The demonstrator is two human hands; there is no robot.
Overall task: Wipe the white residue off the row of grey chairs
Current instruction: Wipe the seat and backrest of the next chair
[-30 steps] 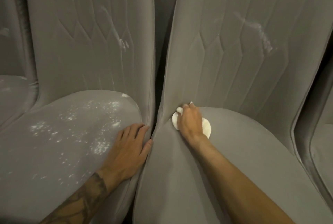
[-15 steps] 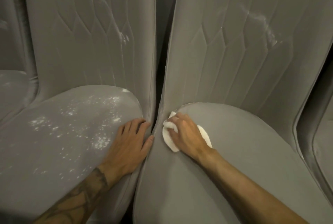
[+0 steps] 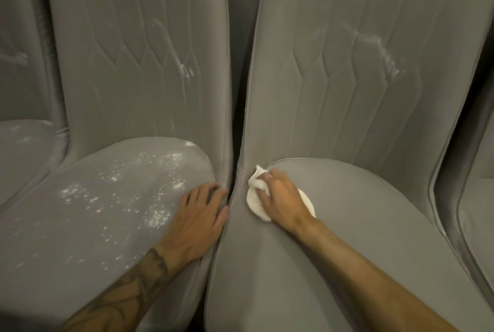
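Grey chair row, close view: right hand (image 3: 280, 195) has its fingers curled round a crumpled white cloth pad (image 3: 255, 199), pressing it on the rear corner of the right grey upholstered seat (image 3: 374, 224), just beside the gap. The left hand (image 3: 197, 214) lies flat, fingers relaxed, holding nothing, on the neighbouring grey seat (image 3: 66, 238). White powdery residue (image 3: 149, 171) speckles that seat. A white streak (image 3: 374, 43) marks the right backrest (image 3: 334, 104).
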